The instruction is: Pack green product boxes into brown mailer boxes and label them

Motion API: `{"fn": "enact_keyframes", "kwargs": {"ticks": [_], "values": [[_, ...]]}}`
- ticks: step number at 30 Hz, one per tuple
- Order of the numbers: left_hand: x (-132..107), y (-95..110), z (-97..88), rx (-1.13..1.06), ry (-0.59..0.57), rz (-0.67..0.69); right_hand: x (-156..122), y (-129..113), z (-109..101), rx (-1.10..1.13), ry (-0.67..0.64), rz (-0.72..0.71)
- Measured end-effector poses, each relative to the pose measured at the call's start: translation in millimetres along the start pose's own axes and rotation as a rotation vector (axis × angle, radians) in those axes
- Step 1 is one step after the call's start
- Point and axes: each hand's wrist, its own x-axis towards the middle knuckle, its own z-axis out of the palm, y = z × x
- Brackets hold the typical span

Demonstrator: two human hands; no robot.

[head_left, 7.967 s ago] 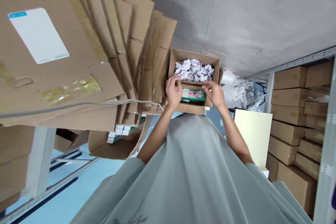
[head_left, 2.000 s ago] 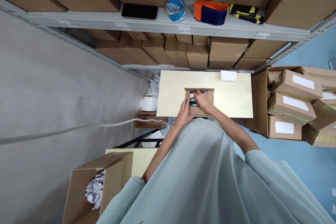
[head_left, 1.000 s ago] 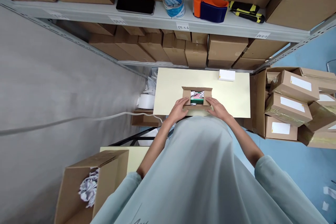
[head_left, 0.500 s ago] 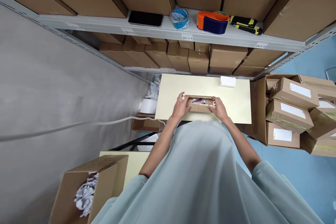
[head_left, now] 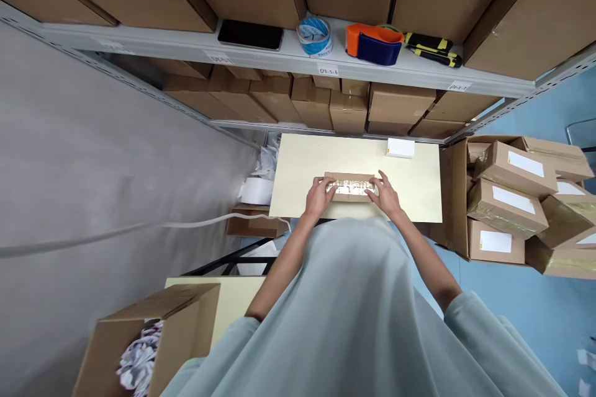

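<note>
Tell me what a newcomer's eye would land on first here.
Probably the orange tool on the shelf, right of the tape roll, for its vivid colour. Next, the small box on the pale table, a shiny strip along its top, with the left hand and right hand at its ends. Labelled cartons heaped at far right also stand out.

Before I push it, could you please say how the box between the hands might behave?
The box seems to lie flat, so it should slide rather than tip. Its shiny strip may be slippery. Straight cardboard edges suggest it is fairly stiff.
</note>
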Motion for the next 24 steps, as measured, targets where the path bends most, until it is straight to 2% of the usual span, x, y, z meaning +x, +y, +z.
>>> {"fn": "enact_keyframes", "kwargs": {"ticks": [6,9,12,17,24], "values": [[9.2,1.0,2.6,0.000,-0.029,-0.002,16.3,-8.4,-4.1,-0.003,-0.108,0.001],[13.7,-3.0,2.1,0.001,-0.051,0.037,15.7,-15.5,-6.6,-0.120,-0.087,-0.075],[18.9,-4.6,0.1,0.056,-0.076,0.197,12.6,-23.3,-8.6,-0.213,-0.128,-0.196],[23.7,0.1,-3.2,0.169,-0.256,0.496,15.2,-33.3,-9.9,-0.281,-0.289,-0.261],[32.3,3.6,-0.5,0.247,-0.357,0.581,24.7,-34.5,-11.3,-0.266,-0.309,-0.234]]}}
